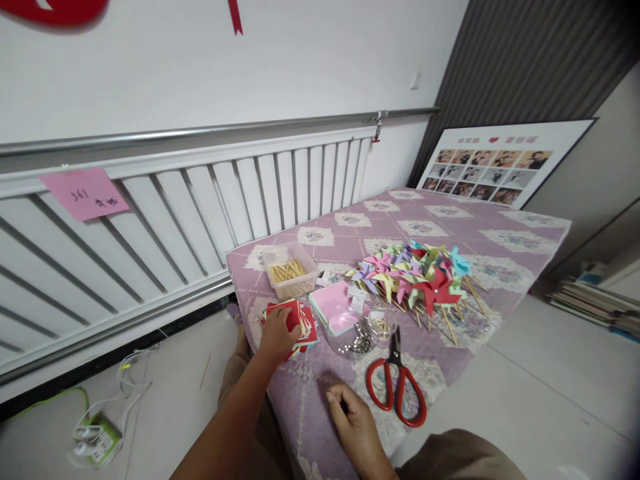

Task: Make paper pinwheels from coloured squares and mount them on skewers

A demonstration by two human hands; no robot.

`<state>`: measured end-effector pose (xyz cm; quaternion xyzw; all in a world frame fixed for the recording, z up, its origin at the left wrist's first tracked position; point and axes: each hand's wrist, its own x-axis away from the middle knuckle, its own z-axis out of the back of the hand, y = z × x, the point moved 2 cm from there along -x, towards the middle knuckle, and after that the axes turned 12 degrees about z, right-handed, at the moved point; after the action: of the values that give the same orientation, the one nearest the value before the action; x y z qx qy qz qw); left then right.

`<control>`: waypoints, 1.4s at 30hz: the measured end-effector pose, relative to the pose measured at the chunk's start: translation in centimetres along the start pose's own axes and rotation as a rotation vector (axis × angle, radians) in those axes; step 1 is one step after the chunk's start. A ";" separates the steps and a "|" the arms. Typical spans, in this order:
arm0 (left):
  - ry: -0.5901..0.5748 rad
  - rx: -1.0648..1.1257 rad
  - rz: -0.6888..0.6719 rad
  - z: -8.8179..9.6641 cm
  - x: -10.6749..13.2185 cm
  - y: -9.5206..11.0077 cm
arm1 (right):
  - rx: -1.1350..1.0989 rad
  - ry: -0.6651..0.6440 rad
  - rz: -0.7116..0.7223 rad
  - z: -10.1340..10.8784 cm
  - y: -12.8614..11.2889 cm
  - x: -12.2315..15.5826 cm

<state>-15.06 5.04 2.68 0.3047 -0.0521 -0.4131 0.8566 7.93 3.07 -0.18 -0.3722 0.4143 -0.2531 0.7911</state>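
My left hand (278, 335) rests on a stack of square coloured paper sheets (309, 325), red on top, at the table's near left edge. Its fingers are bent and closed on the red sheets; their tips are partly hidden. My right hand (354, 421) lies on the tablecloth in a loose fist, with nothing visible in it. Red-handled scissors (395, 381) lie just right of that hand, blades pointing away. Beyond the hands, pink and pale green sheets (331, 305) lie beside a clear container of small metal pieces (361, 341).
A clear plastic box (291, 270) holds thin wooden sticks. Finished paper pinwheels (410, 277) are heaped on the purple patterned tablecloth (345, 233). A small tub (383, 325) stands near the scissors. A white radiator (280, 180) borders the table, and a power strip (103, 440) is on the floor.
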 end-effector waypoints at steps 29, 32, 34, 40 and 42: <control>-0.061 -0.103 0.150 -0.8 -0.5 -0.2 | 0.001 -0.034 -0.009 -0.1 0.0 -0.1; -0.075 -0.109 0.141 -0.6 -0.7 -0.3 | 0.011 -0.037 -0.007 -0.1 0.1 0.0; -0.104 -0.130 0.116 -0.1 -0.9 -0.2 | 0.014 -0.036 -0.002 -0.1 0.2 0.0; -0.208 -0.192 0.006 1.9 -2.3 0.1 | 0.008 -0.032 -0.008 -0.1 0.3 0.0; -0.235 -0.213 -0.020 2.4 -3.0 0.1 | 0.005 -0.033 -0.007 -0.1 0.2 0.0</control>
<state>-17.75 6.12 5.19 0.1620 -0.1049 -0.4578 0.8679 7.84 3.19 -0.35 -0.3758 0.3994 -0.2507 0.7978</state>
